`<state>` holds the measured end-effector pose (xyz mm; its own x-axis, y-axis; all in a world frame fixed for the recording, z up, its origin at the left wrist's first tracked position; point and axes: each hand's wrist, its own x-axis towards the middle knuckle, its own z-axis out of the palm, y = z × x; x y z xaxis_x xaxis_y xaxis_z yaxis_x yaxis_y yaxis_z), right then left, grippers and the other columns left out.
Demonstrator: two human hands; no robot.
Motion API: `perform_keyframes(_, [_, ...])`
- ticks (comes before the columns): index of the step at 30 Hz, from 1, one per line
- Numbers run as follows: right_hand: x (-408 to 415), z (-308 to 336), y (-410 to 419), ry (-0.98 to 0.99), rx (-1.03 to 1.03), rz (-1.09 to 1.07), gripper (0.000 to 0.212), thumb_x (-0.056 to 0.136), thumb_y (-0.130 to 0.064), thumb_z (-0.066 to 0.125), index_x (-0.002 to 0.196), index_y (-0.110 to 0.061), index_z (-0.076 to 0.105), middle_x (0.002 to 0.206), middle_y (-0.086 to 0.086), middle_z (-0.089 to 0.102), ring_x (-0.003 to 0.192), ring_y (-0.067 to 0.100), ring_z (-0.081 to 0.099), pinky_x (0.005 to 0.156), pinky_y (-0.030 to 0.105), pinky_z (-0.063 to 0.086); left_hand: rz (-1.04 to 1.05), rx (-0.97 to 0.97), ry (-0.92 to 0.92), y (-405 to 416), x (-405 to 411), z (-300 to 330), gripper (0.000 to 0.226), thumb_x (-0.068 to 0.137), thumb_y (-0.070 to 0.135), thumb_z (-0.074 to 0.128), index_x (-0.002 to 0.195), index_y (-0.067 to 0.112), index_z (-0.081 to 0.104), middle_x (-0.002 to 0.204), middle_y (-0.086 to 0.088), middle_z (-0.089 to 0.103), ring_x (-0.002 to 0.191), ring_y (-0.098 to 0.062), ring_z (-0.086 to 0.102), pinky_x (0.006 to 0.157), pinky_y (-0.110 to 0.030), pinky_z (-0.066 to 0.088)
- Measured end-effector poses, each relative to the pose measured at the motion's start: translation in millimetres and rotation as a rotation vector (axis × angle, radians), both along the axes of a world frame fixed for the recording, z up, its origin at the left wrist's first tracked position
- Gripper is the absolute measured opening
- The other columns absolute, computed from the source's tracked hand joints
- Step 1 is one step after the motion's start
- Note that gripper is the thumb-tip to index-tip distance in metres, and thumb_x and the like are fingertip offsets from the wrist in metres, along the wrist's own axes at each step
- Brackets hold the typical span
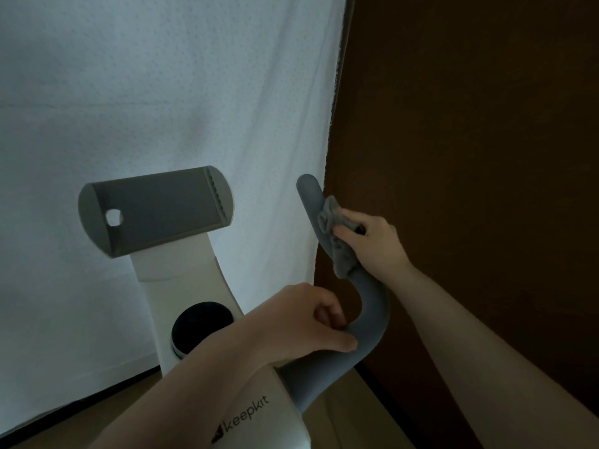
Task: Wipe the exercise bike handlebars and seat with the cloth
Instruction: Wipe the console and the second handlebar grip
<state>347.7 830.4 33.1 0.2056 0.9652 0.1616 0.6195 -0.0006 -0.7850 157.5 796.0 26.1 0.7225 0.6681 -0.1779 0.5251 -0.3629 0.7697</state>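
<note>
Handlebars point(372, 306) on the bike's right side are being wiped: the right hand point(372, 241) has its fingers curled round the grey cloth point(334, 228), pressing it to the upright grip just below its tip, while the left hand point(311, 322) grips the lower bend to steady it. Next, I judge, the cloth should slide down the curve toward the left hand; the seat is out of view and seemingly not yet reached.

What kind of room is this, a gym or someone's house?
Probably a room in a home, not a gym. A white curtain hangs behind a single exercise bike, beside a brown wall. The right hand rubs a cloth on the handlebar.
</note>
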Motion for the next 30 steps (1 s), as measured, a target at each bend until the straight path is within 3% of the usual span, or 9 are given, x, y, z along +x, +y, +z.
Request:
perform_keyframes(3, [-2,8,-3,-0.195,0.069,-0.004,0.037,0.094,-0.025,0.06,0.13,-0.031,0.057,0.113,-0.007,0.064,0.092,0.001,0.06,0.074,0.006,0.047,-0.004,-0.001,-0.001,1,0,1,0.018,0.075,0.043,0.073,0.089,0.032,0.069,0.085,0.011,0.068,0.07,0.004,0.06,0.07,-0.018,0.051])
perform_keyframes(6, [-25,5,16,-0.366,0.314,0.103,0.041,0.092,-0.017,0.062,0.131,-0.027,0.057,0.137,-0.004,0.052,0.119,0.009,0.052,0.099,0.017,0.042,-0.005,-0.002,-0.005,0,0,1,0.017,0.075,0.043,0.073,0.088,0.033,0.069,0.084,0.012,0.068,0.066,0.007,0.058,0.066,-0.014,0.049])
perform_keyframes(9, [-29,-9,22,-0.54,0.329,0.14,0.041,0.09,-0.013,0.064,0.129,-0.025,0.06,0.151,-0.002,0.037,0.137,0.018,0.035,0.111,0.022,0.028,-0.005,0.001,0.001,-1,0,1,0.018,0.076,0.044,0.072,0.09,0.033,0.069,0.086,0.012,0.067,0.072,0.004,0.061,0.073,-0.019,0.052])
perform_keyframes(12, [-17,-2,3,-0.479,0.218,0.162,0.04,0.093,-0.014,0.06,0.132,-0.026,0.057,0.152,-0.008,0.036,0.129,0.002,0.036,0.097,-0.004,0.018,-0.01,0.0,-0.005,-1,-2,2,0.019,0.078,0.042,0.071,0.094,0.033,0.069,0.088,0.012,0.068,0.078,0.001,0.062,0.077,-0.022,0.054])
perform_keyframes(14, [-10,7,-3,-0.472,0.155,0.197,0.038,0.094,-0.015,0.058,0.131,-0.025,0.058,0.144,-0.008,0.045,0.11,-0.01,0.037,0.083,-0.011,0.021,-0.012,0.002,-0.008,-1,-3,3,0.021,0.077,0.043,0.072,0.095,0.032,0.07,0.088,0.012,0.067,0.078,0.0,0.062,0.077,-0.023,0.053])
perform_keyframes(16, [-13,16,3,-0.461,0.191,0.187,0.036,0.095,-0.014,0.057,0.13,-0.022,0.058,0.137,-0.003,0.053,0.105,-0.008,0.042,0.089,-0.004,0.031,-0.014,0.006,-0.009,-2,-3,4,0.021,0.077,0.043,0.072,0.095,0.03,0.07,0.089,0.011,0.067,0.078,-0.001,0.062,0.077,-0.024,0.053])
perform_keyframes(20, [-31,10,32,-0.38,0.299,0.104,0.038,0.095,-0.017,0.058,0.133,-0.025,0.057,0.147,-0.002,0.042,0.125,0.01,0.046,0.107,0.025,0.039,-0.008,0.006,0.002,-2,-2,4,0.02,0.077,0.042,0.072,0.094,0.03,0.07,0.088,0.011,0.068,0.079,-0.001,0.062,0.078,-0.025,0.053])
perform_keyframes(25, [-10,6,12,-0.422,0.166,0.195,0.037,0.095,-0.02,0.057,0.131,-0.031,0.056,0.139,-0.009,0.049,0.12,0.005,0.049,0.096,0.007,0.035,-0.026,-0.006,-0.005,-2,-4,4,0.024,0.08,0.042,0.071,0.099,0.029,0.069,0.091,0.012,0.067,0.081,0.0,0.062,0.074,-0.019,0.051])
perform_keyframes(30, [-16,20,35,-0.344,0.212,0.164,0.035,0.094,-0.02,0.058,0.128,-0.028,0.059,0.137,-0.008,0.05,0.116,0.001,0.048,0.101,0.015,0.039,-0.026,-0.017,-0.013,-2,-3,4,0.023,0.08,0.041,0.071,0.098,0.029,0.069,0.09,0.011,0.067,0.08,0.0,0.062,0.071,-0.017,0.049])
